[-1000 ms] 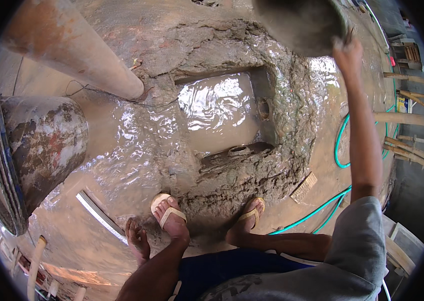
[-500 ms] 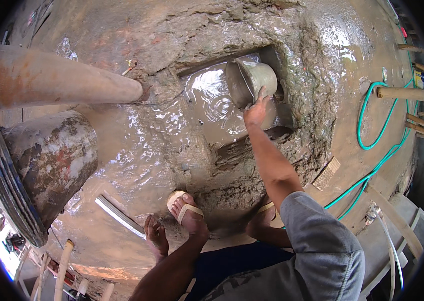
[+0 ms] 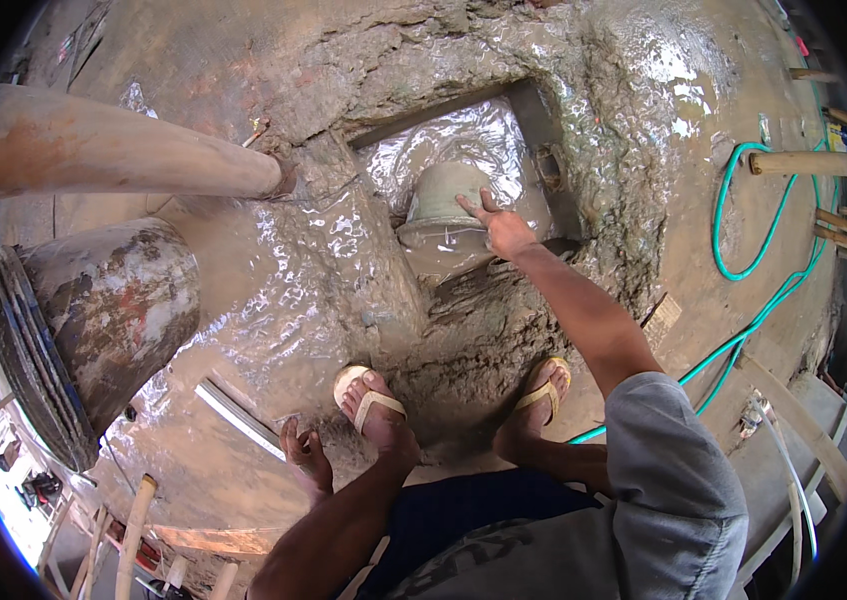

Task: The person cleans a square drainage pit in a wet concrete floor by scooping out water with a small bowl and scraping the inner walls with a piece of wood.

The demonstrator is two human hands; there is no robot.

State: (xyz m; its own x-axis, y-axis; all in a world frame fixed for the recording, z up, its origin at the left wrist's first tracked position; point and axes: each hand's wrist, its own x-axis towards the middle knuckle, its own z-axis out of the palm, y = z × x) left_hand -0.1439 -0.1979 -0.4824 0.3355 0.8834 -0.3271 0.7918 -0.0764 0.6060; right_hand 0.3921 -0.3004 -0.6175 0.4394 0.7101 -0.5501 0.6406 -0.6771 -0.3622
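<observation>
A small grey bucket (image 3: pixel 451 192) lies tipped in the muddy water (image 3: pixel 473 130) of a square pit, its rim toward me. My right hand (image 3: pixel 503 228) grips the rim on its right side, with fingers reaching onto the bucket's outer wall. A thin handle shows at the rim, and part of the bucket's mouth is hidden in the water. My left hand (image 3: pixel 309 458) hangs low beside my left foot, empty, fingers loosely bent and apart. The nearest thing to it is a pale metal strip (image 3: pixel 240 418) on the wet ground.
A thick post (image 3: pixel 133 150) and a large mud-stained bucket or drum (image 3: pixel 118 300) stand at left. A green hose (image 3: pixel 718 240) loops at right, by wooden poles (image 3: pixel 813 165). My sandalled feet are at the pit's muddy near edge (image 3: pixel 463 345).
My right hand has brought the bucket left and toward me through the water, turning its rim from facing left to facing me. The left hand has barely moved.
</observation>
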